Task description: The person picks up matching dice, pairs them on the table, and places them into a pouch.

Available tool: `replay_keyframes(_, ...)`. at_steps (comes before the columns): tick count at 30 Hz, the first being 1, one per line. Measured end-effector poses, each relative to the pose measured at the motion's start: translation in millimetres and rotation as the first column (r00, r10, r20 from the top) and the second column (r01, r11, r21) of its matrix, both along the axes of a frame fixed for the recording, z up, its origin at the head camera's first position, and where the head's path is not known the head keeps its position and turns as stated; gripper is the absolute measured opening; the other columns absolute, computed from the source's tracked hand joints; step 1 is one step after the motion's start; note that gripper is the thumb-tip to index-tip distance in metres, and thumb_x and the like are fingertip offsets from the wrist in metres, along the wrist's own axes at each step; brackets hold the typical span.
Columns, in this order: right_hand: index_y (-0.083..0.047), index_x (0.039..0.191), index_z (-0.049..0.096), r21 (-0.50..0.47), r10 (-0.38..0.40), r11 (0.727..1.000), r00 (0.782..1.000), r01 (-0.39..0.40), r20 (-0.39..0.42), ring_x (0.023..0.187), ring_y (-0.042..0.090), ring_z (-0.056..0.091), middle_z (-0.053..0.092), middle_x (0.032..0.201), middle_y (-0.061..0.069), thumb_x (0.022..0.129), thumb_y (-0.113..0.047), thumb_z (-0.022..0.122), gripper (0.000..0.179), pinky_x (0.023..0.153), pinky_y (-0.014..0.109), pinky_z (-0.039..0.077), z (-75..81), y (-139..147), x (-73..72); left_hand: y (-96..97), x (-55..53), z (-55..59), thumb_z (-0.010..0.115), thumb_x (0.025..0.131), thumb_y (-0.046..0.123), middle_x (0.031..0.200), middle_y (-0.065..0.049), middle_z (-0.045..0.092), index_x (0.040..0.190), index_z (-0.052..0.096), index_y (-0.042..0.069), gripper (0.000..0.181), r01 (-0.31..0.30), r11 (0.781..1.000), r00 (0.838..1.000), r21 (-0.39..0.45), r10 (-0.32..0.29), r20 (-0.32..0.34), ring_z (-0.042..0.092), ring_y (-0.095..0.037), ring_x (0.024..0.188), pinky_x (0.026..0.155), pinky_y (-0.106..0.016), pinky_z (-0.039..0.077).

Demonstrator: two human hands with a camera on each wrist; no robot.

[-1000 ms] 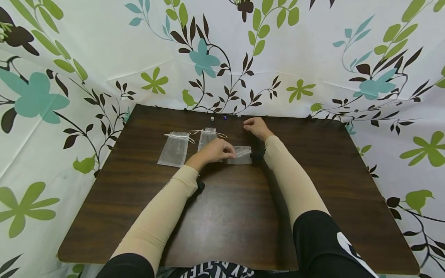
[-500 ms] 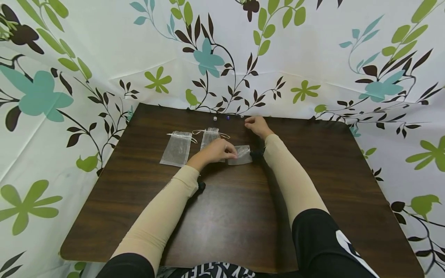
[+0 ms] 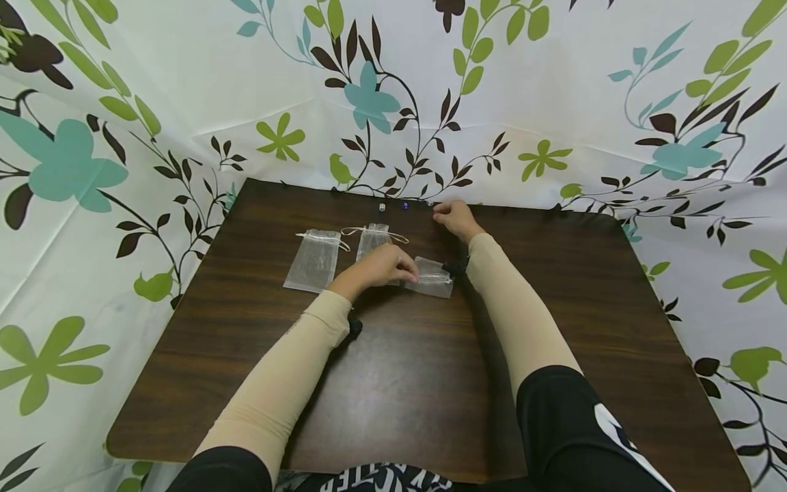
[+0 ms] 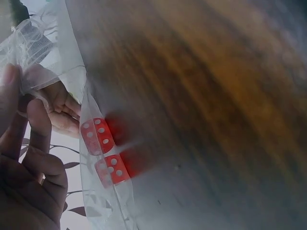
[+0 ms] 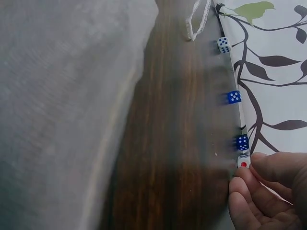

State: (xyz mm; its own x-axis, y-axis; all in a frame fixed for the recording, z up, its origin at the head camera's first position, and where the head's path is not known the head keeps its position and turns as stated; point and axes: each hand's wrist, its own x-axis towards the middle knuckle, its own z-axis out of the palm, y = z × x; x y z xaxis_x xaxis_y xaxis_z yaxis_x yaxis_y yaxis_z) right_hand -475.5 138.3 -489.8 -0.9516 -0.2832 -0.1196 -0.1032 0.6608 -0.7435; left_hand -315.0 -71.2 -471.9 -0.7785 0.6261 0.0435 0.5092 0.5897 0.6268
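1. The red-pipped white die (image 5: 243,163) sits at the back edge of the tabletop (image 3: 393,383). The grip of the right hand (image 3: 456,219) is on it, pinching it between thumb and fingertips.
2. Just beside it is a blue die (image 5: 242,142). Farther along the same edge, set apart, are a second blue die (image 5: 234,97) and a dark-pipped white die (image 5: 223,45). That makes four dice outside the bags, so I judge this part left to do.
3. The rightmost sheer bag (image 3: 433,280) is held by the left hand (image 3: 376,266), whose grip pinches thin fabric and cord.
4. Two red dice (image 4: 98,136) show through sheer cloth near that hand, so at least one pair looks done and the work seems partway along. Whether they lie in the held bag or the middle bag (image 3: 373,236), I cannot tell.
5. The left bag (image 3: 312,261) lies flat, its cord across the top; I make out no dice in it.
6. Behind everything hangs a leaf-patterned cloth (image 3: 246,82).
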Motion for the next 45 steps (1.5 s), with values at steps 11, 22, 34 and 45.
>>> replay_keyframes(11,0.006,0.128,0.065,-0.027,-0.027,0.999,1.0,0.027,-0.009,0.127,0.035,0.054,0.06,0.136,0.021,0.1,-0.006,0.062,0.03,0.107,0.043,0.043,1.6,-8.9,-3.6,-3.3,-0.3,3.1,0.075,0.091,0.024,0.087,0.007,0.076,0.096,0.082,0.015,0.013,0.002,1.0,1.0,-0.019,-0.002,0.009,0.066,-0.006,0.077,0.078,-0.027,0.052)
replay_keyframes(22,0.007,0.126,0.065,-0.021,-0.09,0.996,0.996,0.09,-0.028,0.121,0.035,0.057,0.062,0.13,0.022,0.099,-0.006,0.062,0.03,0.102,0.043,0.046,-0.1,-12.8,-10.6,-3.6,0.8,1.8,0.076,0.09,0.027,0.088,0.009,0.076,0.094,0.082,0.017,0.012,0.013,1.0,1.0,-0.028,-0.014,-0.015,0.066,-0.005,0.079,0.079,-0.026,0.052)
replay_keyframes(34,0.007,0.127,0.064,-0.017,-0.093,0.996,0.995,0.092,-0.029,0.122,0.036,0.057,0.061,0.131,0.023,0.1,-0.005,0.061,0.03,0.102,0.044,0.047,1.1,-16.1,-15.9,-3.0,3.8,2.9,0.076,0.091,0.029,0.09,0.01,0.076,0.094,0.082,0.018,0.013,0.011,0.998,1.0,-0.063,-0.011,-0.004,0.067,-0.006,0.086,0.082,-0.026,0.052)
replay_keyframes(45,0.006,0.132,0.061,0.0,-0.09,0.996,0.996,0.09,-0.006,0.124,0.036,0.056,0.059,0.134,0.022,0.1,-0.004,0.061,0.033,0.103,0.044,0.046,-2.1,-20.6,-23.6,-4.5,4.7,1.0,0.077,0.09,0.029,0.093,0.01,0.076,0.093,0.082,0.019,0.012,0.012,0.998,1.0,-0.061,-0.012,0.003,0.068,-0.007,0.09,0.085,-0.025,0.051)
